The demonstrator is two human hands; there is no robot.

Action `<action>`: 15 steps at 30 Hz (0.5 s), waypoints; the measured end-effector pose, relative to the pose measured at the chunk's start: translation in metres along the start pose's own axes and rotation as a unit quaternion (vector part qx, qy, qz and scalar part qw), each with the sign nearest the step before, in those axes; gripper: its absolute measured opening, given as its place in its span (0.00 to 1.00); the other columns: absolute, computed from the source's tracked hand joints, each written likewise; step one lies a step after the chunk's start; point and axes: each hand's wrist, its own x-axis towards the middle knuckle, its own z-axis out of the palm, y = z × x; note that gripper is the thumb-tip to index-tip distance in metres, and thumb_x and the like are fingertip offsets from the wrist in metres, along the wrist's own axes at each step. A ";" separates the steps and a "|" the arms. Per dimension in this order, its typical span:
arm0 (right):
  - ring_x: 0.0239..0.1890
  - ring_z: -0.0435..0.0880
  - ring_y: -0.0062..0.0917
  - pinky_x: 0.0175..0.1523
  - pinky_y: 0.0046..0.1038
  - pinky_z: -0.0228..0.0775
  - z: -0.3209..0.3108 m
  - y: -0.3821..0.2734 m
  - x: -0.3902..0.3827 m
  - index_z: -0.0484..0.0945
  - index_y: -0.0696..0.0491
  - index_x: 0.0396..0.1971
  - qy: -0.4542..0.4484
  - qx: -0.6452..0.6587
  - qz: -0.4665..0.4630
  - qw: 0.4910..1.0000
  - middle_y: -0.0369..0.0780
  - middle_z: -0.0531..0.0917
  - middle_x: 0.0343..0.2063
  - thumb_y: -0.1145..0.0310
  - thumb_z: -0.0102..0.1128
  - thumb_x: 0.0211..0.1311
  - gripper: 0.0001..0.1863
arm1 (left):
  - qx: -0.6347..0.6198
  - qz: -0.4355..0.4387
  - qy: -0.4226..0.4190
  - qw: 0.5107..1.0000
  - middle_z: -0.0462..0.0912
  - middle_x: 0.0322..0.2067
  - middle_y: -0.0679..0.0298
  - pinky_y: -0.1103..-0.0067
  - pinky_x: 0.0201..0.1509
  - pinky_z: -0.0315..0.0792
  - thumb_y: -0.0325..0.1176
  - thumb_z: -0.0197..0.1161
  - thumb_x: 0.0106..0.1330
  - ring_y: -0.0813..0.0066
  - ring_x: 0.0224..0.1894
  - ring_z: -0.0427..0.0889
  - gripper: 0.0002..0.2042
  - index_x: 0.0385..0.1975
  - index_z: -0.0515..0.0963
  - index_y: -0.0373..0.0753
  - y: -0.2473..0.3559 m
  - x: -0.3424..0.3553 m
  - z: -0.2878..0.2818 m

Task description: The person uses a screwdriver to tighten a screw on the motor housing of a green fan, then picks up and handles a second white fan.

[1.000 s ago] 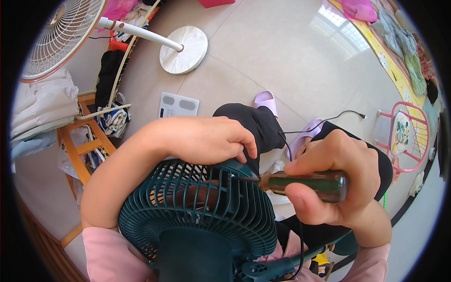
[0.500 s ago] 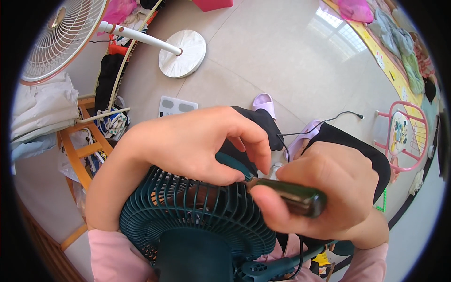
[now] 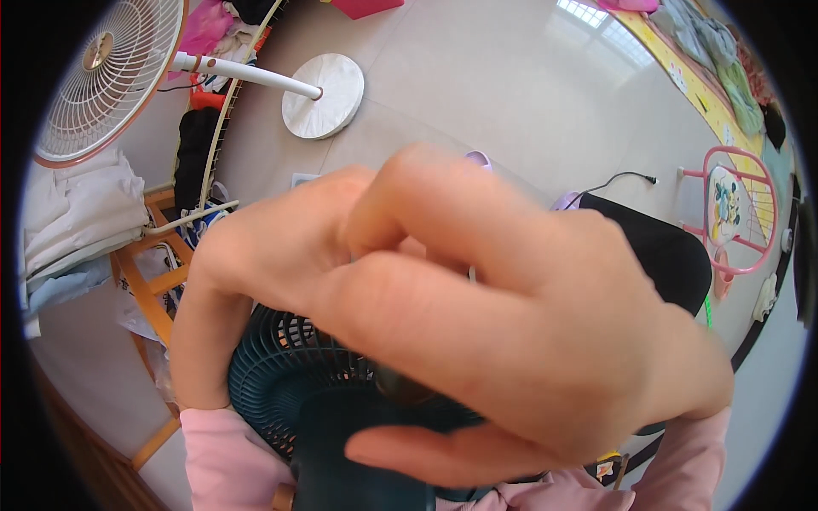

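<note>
A dark green fan (image 3: 273, 366) with a slatted round cage sits close in front of me, its back housing (image 3: 358, 443) facing up. My right hand (image 3: 528, 332) is raised over the cage, large and slightly blurred, with thumb and fingers apart. Between them shows the rounded end of a dark screwdriver handle (image 3: 402, 387); the thumb is clear of it. My left hand (image 3: 290, 226) reaches across the far side of the cage. Its fingers are hidden behind the right hand, and so are the screwdriver's shaft and tip.
A white standing fan (image 3: 111, 77) with a round base (image 3: 324, 95) is at the far left. Folded white cloth (image 3: 81, 213) lies by a wooden frame (image 3: 158, 294). A pink chair (image 3: 731, 209) stands right, near a black plug cable (image 3: 618, 179) on the tiled floor.
My right hand has moved up and left, its thumb coming away from the screwdriver handle. It now covers most of the left hand's fingers. The view has shifted slightly.
</note>
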 end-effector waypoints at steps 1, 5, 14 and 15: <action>0.23 0.79 0.24 0.21 0.23 0.68 0.001 0.005 -0.006 0.80 0.52 0.35 0.012 0.029 0.000 1.000 0.35 0.80 0.28 0.65 0.71 0.44 0.16 | -0.052 -0.098 0.024 0.993 0.81 0.33 0.59 0.75 0.43 0.71 0.27 0.69 0.44 0.62 0.38 0.76 0.12 0.32 0.80 0.35 0.001 0.004 -0.001; 0.27 0.82 0.26 0.27 0.24 0.73 -0.003 0.008 -0.018 0.80 0.52 0.39 0.016 0.120 -0.011 0.993 0.35 0.82 0.32 0.69 0.68 0.48 0.16 | 0.069 0.048 -0.077 0.994 0.81 0.35 0.60 0.74 0.45 0.70 0.26 0.68 0.45 0.62 0.40 0.75 0.12 0.32 0.81 0.36 -0.024 0.013 -0.011; 0.27 0.79 0.28 0.29 0.28 0.73 -0.021 -0.014 0.001 0.77 0.53 0.33 -0.175 0.154 0.066 0.970 0.36 0.77 0.35 0.70 0.68 0.50 0.11 | 0.169 0.119 -0.142 0.968 0.80 0.40 0.60 0.72 0.48 0.70 0.26 0.66 0.47 0.61 0.44 0.75 0.18 0.41 0.79 0.34 -0.017 0.007 -0.016; 0.27 0.79 0.28 0.28 0.28 0.73 -0.020 -0.017 0.003 0.75 0.54 0.32 -0.202 0.151 0.084 0.964 0.37 0.76 0.36 0.69 0.67 0.51 0.11 | 0.159 0.117 -0.151 0.969 0.80 0.39 0.59 0.72 0.48 0.70 0.25 0.65 0.49 0.62 0.43 0.75 0.17 0.42 0.78 0.33 -0.019 0.006 -0.017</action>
